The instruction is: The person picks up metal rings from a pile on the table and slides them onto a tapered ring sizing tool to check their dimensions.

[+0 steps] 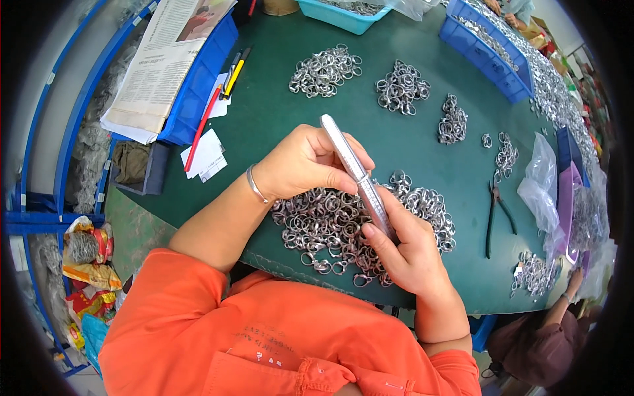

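A tapered metal ring mandrel (345, 150) with fine markings slants over a big heap of metal rings (323, 221) at the table's near edge. My right hand (413, 247) is closed round its lower, thicker end. Higher up, my left hand (314, 162) pinches about its middle, thumb on the near side and fingers partly hidden behind it. A thin band shows round the mandrel beside my left thumb; I cannot tell whether it is a separate ring. The mandrel's narrow tip points up and away to the left.
Smaller ring piles (325, 70) dot the green table (264, 112). Pliers (495, 218) lie right, near a plastic bag (541, 185). Blue bins (485, 49) stand far right; a newspaper (158, 59) covers a left one. Pens (203, 125) rest on paper. Another person's hand (574, 282) shows lower right.
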`<move>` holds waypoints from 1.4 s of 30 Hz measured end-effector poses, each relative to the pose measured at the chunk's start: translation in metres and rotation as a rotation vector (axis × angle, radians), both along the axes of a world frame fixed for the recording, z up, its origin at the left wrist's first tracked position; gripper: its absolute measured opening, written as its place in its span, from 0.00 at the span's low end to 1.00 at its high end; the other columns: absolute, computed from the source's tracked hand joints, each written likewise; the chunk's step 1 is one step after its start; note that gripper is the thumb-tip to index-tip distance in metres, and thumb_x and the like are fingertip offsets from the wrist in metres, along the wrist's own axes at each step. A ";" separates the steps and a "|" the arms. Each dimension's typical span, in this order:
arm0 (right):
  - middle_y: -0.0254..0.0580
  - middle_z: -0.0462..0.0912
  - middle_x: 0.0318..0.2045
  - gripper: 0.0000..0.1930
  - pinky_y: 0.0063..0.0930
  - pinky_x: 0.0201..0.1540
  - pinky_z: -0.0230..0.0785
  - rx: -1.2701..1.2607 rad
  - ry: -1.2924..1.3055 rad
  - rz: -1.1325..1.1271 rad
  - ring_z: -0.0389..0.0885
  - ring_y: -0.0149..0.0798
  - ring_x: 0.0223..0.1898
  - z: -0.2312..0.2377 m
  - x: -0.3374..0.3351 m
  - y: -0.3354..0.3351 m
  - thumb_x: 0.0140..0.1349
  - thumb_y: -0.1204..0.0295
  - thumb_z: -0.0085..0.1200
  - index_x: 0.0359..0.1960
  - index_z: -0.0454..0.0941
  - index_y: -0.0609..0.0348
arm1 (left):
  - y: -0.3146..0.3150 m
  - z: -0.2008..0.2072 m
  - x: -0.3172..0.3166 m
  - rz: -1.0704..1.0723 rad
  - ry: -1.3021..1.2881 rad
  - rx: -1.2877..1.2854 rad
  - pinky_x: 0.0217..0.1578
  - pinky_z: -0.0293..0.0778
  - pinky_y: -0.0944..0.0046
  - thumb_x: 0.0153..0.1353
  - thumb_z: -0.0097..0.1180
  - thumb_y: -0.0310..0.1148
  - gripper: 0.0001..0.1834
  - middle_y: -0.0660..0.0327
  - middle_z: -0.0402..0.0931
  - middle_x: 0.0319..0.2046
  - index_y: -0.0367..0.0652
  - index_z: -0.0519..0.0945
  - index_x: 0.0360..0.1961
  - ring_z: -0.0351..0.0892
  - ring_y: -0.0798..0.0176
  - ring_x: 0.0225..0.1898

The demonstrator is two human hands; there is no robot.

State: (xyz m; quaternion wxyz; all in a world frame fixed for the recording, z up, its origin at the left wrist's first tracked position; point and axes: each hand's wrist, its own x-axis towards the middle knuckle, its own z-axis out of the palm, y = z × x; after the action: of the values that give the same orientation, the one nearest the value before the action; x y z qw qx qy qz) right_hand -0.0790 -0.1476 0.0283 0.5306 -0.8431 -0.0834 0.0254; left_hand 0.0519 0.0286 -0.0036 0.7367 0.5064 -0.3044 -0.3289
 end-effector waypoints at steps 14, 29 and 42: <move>0.51 0.76 0.31 0.22 0.32 0.36 0.69 0.052 0.045 0.002 0.77 0.46 0.31 0.005 0.000 -0.004 0.60 0.73 0.49 0.56 0.63 0.62 | -0.001 0.005 0.006 0.294 0.199 -0.193 0.32 0.68 0.72 0.58 0.53 0.28 0.08 0.59 0.70 0.31 0.34 0.74 0.35 0.68 0.70 0.29; 0.51 0.77 0.31 0.22 0.32 0.36 0.70 0.080 0.086 -0.005 0.78 0.46 0.31 0.001 0.002 -0.002 0.59 0.73 0.50 0.56 0.64 0.60 | 0.013 0.006 0.016 0.146 0.195 -0.153 0.31 0.74 0.74 0.52 0.56 0.19 0.18 0.55 0.77 0.33 0.31 0.75 0.46 0.75 0.69 0.28; 0.53 0.76 0.33 0.23 0.36 0.36 0.70 0.010 0.055 0.061 0.77 0.53 0.34 0.002 0.004 -0.003 0.57 0.74 0.51 0.55 0.62 0.61 | -0.001 -0.003 -0.001 -0.018 0.107 0.033 0.37 0.72 0.67 0.33 0.71 0.23 0.19 0.55 0.76 0.32 0.35 0.81 0.31 0.76 0.63 0.35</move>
State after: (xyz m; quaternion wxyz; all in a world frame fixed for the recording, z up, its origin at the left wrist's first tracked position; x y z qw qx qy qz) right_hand -0.0750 -0.1509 0.0306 0.5359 -0.8365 -0.0946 0.0642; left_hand 0.0508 0.0277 -0.0063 0.7405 0.4975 -0.2634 -0.3671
